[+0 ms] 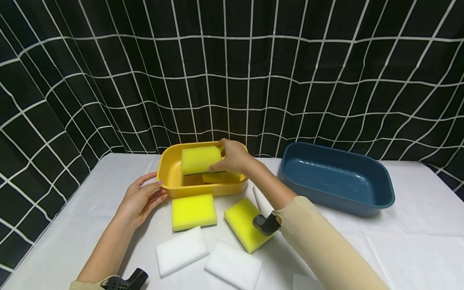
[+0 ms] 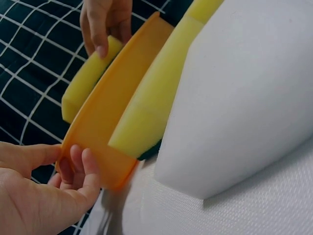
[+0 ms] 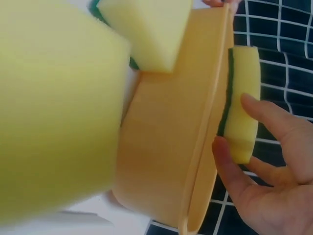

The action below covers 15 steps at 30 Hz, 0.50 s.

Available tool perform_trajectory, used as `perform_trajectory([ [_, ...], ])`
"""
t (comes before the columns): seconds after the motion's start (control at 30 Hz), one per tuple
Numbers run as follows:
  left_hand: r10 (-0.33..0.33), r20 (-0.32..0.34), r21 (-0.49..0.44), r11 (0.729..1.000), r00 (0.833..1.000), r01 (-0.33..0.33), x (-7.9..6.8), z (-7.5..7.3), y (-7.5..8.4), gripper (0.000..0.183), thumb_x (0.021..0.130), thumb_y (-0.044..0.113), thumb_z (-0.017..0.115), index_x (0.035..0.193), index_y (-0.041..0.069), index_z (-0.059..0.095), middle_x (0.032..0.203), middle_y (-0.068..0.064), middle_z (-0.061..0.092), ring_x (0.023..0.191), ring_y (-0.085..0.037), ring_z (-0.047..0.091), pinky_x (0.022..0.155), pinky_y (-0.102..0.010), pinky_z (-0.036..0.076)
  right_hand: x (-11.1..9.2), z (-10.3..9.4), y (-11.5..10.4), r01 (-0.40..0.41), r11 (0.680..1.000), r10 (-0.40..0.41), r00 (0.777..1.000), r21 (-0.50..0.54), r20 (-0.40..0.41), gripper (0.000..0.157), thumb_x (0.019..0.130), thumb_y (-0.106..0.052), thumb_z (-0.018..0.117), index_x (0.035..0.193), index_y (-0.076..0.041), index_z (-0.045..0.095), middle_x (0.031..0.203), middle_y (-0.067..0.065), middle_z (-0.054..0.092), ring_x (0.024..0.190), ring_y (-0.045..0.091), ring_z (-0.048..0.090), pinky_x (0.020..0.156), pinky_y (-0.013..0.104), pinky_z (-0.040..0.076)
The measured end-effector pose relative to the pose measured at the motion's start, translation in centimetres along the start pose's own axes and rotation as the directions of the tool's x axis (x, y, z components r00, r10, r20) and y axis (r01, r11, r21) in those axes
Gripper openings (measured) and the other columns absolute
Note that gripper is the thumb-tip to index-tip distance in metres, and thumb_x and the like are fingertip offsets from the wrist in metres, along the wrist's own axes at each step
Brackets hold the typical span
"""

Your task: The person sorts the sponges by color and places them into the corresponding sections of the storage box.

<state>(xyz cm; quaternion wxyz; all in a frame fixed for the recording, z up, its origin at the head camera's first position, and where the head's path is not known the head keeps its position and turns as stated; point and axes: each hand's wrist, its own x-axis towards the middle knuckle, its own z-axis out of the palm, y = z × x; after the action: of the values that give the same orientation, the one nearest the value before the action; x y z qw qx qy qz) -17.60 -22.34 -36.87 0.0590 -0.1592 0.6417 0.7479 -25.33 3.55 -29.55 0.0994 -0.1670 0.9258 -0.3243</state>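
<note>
My right hand (image 1: 235,157) pinches a yellow sponge (image 1: 199,160) by its right end, over the yellow plastic bin (image 1: 203,190). In the right wrist view the sponge's dark green scouring side faces the bin, and it stands above the rim. Inside the bin lies another yellow sponge (image 1: 219,177), partly hidden under the held one. At the bin's left end my left hand (image 1: 139,200) holds the rim between thumb and fingers. Two more yellow sponges, one on the left (image 1: 193,212) and one on the right (image 1: 244,225), lie in front of the bin.
White sponges lie nearer me, one on the left (image 1: 182,251) and one in the middle (image 1: 233,265). Another white block (image 1: 263,203) is partly behind my right forearm, and one more (image 1: 306,282) shows at the bottom edge. A blue bin (image 1: 337,197) stands at right, before a black gridded curtain (image 1: 239,92).
</note>
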Motion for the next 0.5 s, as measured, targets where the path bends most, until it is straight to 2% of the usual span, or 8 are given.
perform_trajectory([
  [0.23,0.003,0.007,-0.004,1.000,1.000,-0.003,0.06,-0.02,-0.02,0.062,0.108,0.009,0.058,0.163,0.009,0.029,0.112,-0.007,0.062,0.084,-0.009,0.069,0.086,-0.022,0.062,0.50,0.71,-0.26,0.006,0.999,-0.007,1.000,-0.038,-0.013,0.082,0.088,-0.027,0.087,0.154,0.001,0.046,0.137,0.023,0.063,0.121,0.032,0.061,0.104,0.037,0.054],
  [0.5,-0.002,0.000,-0.001,1.000,1.000,0.002,0.02,0.06,0.00,0.063,0.109,0.009,0.058,0.164,0.010,0.029,0.116,-0.009,0.059,0.084,-0.009,0.068,0.086,-0.022,0.062,0.42,0.95,-0.23,-0.004,0.999,0.004,1.000,0.037,0.003,0.080,0.090,-0.025,0.086,0.155,0.000,0.045,0.144,0.023,0.059,0.130,0.034,0.059,0.106,0.038,0.055],
])
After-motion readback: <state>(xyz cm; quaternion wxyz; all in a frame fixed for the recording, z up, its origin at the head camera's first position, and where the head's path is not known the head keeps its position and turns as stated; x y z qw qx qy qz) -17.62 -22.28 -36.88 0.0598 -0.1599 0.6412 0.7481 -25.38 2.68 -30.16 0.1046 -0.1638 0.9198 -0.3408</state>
